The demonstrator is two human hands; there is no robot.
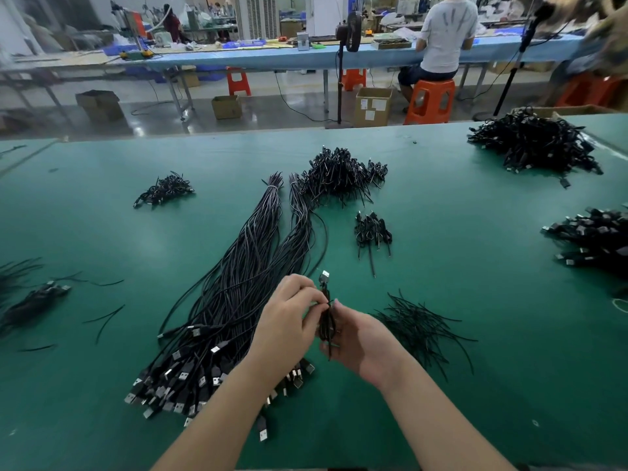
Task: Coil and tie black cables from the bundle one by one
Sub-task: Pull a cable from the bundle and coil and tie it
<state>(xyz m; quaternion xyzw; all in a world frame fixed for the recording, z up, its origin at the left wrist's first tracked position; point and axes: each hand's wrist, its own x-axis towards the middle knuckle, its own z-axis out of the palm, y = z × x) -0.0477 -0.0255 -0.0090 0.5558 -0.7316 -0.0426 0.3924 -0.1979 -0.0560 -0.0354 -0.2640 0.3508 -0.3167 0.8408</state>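
Observation:
A coiled black cable [327, 321] stands upright between my hands, its silver USB plug [325, 275] sticking out at the top. My left hand [289, 317] pinches the coil near its middle, where a thin black tie wire crosses it. My right hand [362, 338] grips the lower part of the coil from the right. The long bundle of black cables [238, 294] lies on the green table [475, 368] to the left of my hands, plugs toward me. Loose black tie wires [418, 324] lie to the right of my right hand.
Piles of coiled cables lie at the centre back [339, 175], at the left back [164, 191], at the far right back [533, 144] and at the right edge [594, 239]. A small group [372, 231] lies beyond my hands. A person sits on an orange stool [430, 100] at another bench.

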